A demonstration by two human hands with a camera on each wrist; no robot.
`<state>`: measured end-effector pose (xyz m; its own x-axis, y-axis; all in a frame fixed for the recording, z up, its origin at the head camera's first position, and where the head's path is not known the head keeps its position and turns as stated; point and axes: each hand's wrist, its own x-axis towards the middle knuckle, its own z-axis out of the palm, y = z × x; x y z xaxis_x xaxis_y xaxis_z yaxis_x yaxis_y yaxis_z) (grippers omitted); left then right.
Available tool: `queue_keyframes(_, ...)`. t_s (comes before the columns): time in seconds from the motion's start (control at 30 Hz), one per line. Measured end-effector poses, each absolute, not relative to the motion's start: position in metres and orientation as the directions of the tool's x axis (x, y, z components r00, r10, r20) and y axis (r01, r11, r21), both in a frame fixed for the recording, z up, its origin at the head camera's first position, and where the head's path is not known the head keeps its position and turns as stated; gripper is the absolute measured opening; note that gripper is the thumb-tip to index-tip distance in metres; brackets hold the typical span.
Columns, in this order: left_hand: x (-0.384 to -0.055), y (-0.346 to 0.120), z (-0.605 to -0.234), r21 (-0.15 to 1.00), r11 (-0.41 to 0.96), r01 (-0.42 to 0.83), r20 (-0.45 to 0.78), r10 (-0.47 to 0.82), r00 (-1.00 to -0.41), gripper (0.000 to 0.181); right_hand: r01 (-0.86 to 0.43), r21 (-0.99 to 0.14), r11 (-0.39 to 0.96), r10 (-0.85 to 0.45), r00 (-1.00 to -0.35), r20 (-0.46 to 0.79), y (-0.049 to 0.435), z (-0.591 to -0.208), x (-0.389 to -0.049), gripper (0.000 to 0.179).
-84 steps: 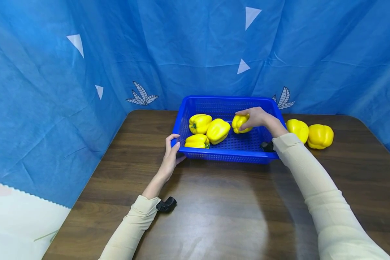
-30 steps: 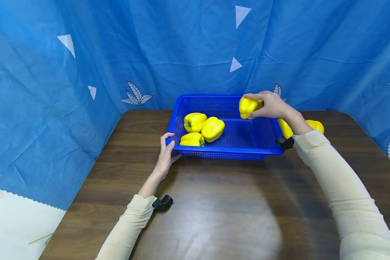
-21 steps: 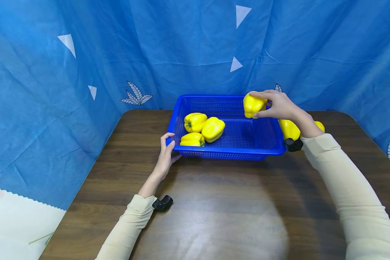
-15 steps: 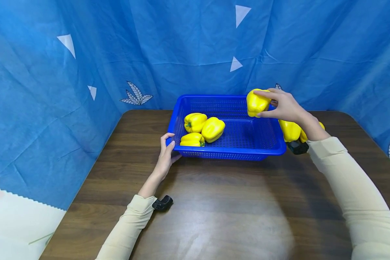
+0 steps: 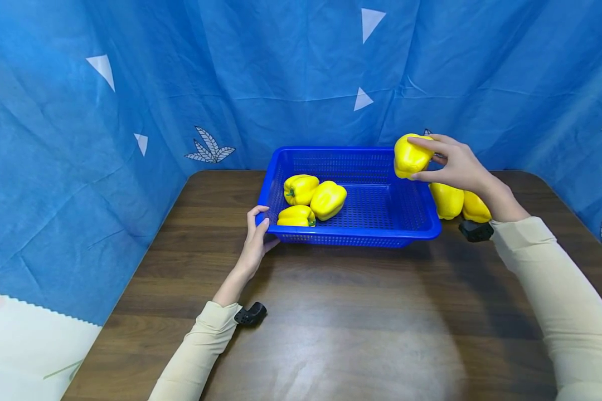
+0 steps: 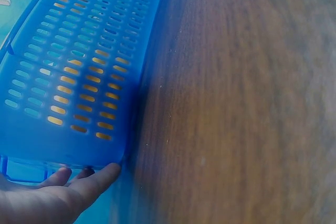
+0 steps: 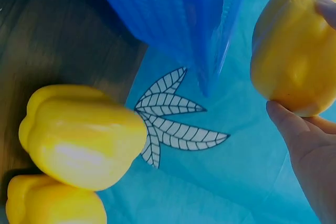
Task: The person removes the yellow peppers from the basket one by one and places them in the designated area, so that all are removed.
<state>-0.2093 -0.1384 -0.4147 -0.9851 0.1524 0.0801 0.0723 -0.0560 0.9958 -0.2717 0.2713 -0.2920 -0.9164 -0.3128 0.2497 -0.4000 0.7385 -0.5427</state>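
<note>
- From the head view, I see the right hand (image 5: 456, 164) holding a yellow pepper (image 5: 408, 159) up in the air by the back right corner of the blue basket (image 5: 351, 233). Fingers and thumb are bent partway, just as wide as the pepper, and pinch its sides. I think it is held high so that it clears the basket's edge.
- The pepper looks nearly upright, its long way going up and down with a small lean. I see no stem, so I cannot tell which end is the top.
- The left hand (image 5: 255, 242) grips the basket's front left corner, its fingers bent around the edge, maybe so the basket won't slide.
- Three peppers (image 5: 328, 200) lie bunched at the basket's left side. The back one's stem points toward the person; the front one's points right.
- From the left wrist, I see fingertips touching the basket's end. Yellow shows through the holes.
- From the right wrist, the held pepper is apart from the basket, and again I see no stem. Two more peppers (image 7: 84, 140) lie side by side on the table (image 7: 63, 40).
</note>
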Motion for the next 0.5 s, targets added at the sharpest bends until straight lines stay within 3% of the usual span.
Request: queue_keyframes(0.5,-0.210,-0.139,-0.416,0.994,-0.074,0.084,0.095,0.155,-0.983,0.032,-0.363,-0.550,0.752,-0.247,-0.929,0.275,0.308,-0.300,-0.254,0.070)
